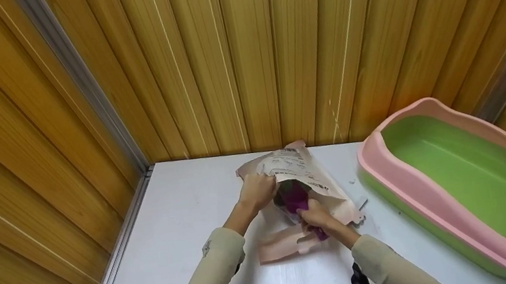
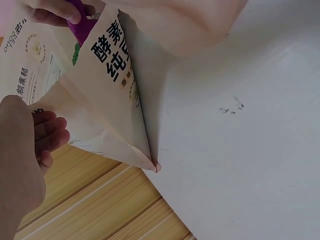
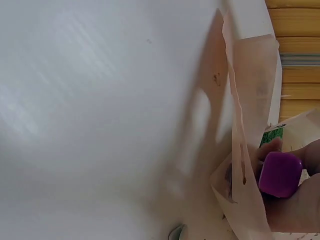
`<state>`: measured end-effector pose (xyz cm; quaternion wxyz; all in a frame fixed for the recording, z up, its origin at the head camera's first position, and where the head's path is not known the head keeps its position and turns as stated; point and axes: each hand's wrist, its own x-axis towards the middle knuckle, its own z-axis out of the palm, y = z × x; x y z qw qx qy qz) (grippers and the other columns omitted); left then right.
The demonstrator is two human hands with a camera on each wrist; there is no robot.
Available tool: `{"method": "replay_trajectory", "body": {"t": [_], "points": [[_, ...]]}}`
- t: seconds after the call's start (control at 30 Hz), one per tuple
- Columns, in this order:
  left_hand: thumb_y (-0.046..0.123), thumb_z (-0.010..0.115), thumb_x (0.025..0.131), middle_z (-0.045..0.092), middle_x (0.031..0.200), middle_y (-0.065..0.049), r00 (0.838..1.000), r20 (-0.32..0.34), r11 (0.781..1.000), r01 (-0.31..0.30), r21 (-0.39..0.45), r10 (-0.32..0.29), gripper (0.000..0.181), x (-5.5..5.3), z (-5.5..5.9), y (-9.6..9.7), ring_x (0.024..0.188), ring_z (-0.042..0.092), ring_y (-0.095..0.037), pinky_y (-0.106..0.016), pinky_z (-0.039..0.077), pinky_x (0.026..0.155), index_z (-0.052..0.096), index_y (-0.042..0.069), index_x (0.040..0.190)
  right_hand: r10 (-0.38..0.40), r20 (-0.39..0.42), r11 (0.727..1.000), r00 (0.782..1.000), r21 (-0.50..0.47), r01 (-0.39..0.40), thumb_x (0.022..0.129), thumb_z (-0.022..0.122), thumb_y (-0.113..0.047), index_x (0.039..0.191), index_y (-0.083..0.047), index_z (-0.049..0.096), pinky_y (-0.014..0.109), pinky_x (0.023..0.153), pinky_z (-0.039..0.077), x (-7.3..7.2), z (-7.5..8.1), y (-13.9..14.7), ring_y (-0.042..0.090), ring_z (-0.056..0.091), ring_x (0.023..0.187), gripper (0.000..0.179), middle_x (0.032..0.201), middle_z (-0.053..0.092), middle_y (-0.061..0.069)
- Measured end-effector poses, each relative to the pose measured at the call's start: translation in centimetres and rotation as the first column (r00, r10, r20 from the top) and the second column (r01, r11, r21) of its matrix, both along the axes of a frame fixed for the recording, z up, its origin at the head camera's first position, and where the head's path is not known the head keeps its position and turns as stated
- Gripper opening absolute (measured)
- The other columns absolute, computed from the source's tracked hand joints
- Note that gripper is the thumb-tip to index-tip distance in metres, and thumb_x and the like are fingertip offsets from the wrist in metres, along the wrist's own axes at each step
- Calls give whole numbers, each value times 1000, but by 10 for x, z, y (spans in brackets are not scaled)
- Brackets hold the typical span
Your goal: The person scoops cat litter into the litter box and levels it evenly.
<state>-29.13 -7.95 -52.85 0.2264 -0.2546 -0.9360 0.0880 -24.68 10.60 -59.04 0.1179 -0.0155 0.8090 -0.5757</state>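
A pale pink printed bag (image 1: pixel 286 161) lies on the white table with its mouth towards me. My left hand (image 1: pixel 259 191) grips the upper edge of the mouth and holds it raised. Inside the opening is a purple scoop (image 1: pixel 295 197), its handle gripped by my right hand (image 1: pixel 316 214). In the right wrist view the squared end of the purple handle (image 3: pixel 281 175) sticks out of the fist. Green granules (image 3: pixel 271 136) show inside the bag. The scoop's front part is partly hidden by the bag in the left wrist view.
A litter box with a pink rim (image 1: pixel 417 182) and green inside stands at the right. A torn pink flap (image 1: pixel 277 248) lies below the bag's mouth. A small grey item (image 1: pixel 360 211), partly covered, sits by the bag's right edge. Wood-patterned walls (image 1: pixel 249 51) border the table (image 1: pixel 183 214).
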Motion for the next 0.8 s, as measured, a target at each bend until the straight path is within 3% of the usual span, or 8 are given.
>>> {"method": "replay_trajectory", "body": {"t": [0.07, 0.13, 0.27, 0.4, 0.57, 0.63, 0.7, 0.8], "points": [[32, 60, 99, 71, 68, -3, 1000, 8, 1000, -4, 8, 4, 30, 1, -1, 1, 58, 67, -22, -39, 56, 56, 70, 13, 78, -3, 111, 991, 994, -130, 17, 95, 52, 0, 105, 9, 51, 21, 44, 42, 0, -2, 1, 9, 49, 48, 13, 65, 58, 7], [32, 58, 100, 70, 67, -3, 1000, 14, 1000, -10, 13, 9, 30, 1, -2, 2, 58, 66, -22, -40, 56, 56, 70, 13, 79, 6, 169, 978, 986, -208, 29, 96, 51, 1, 113, 10, 47, 22, 46, 40, 1, -4, 3, 10, 46, 49, 19, 65, 55, 5], [33, 59, 99, 69, 66, -3, 1000, 12, 1000, -7, 21, 7, 30, 2, -1, 2, 58, 66, -21, -40, 56, 55, 70, 14, 79, -11, 168, 961, 986, -271, 58, 100, 51, -1, 124, 9, 44, 24, 48, 40, 5, -8, 6, 11, 46, 54, 28, 68, 55, 5], [35, 60, 98, 68, 67, -4, 1000, 7, 999, -6, 38, 6, 30, 2, 1, 1, 60, 67, -23, -41, 56, 56, 70, 14, 79, -51, 137, 940, 989, -329, 94, 102, 51, -3, 124, 9, 46, 24, 50, 41, 10, -5, 6, 12, 48, 58, 26, 71, 56, 5], [34, 60, 98, 70, 68, -5, 1000, 12, 999, -25, 44, 24, 30, 1, 4, 1, 62, 68, -24, -42, 56, 56, 71, 14, 80, -57, 90, 938, 994, -337, 84, 102, 51, -3, 125, 8, 45, 25, 50, 41, 17, 2, 6, 13, 48, 60, 27, 75, 57, 6], [35, 60, 99, 70, 70, -5, 999, 25, 999, -35, 40, 34, 31, 1, 4, 1, 64, 69, -25, -42, 56, 57, 71, 13, 81, -34, 92, 946, 995, -318, 62, 101, 52, -3, 128, 9, 44, 26, 51, 43, 20, 6, 7, 13, 48, 61, 30, 76, 57, 6], [37, 60, 99, 71, 72, -6, 998, 37, 998, -43, 37, 42, 32, 1, 5, 1, 66, 70, -25, -43, 57, 57, 72, 13, 82, 8, 113, 947, 994, -320, 28, 102, 51, -3, 133, 9, 41, 33, 56, 54, 23, 11, 10, 14, 53, 62, 35, 80, 58, 8], [37, 60, 99, 71, 73, -6, 997, 57, 998, -46, 51, 43, 33, 0, 6, 1, 66, 70, -26, -45, 57, 59, 73, 12, 81, 67, 130, 959, 989, -281, -28, 100, 53, -3, 142, 11, 37, 33, 59, 55, 28, 20, 17, 13, 55, 63, 47, 86, 57, 9]]}}
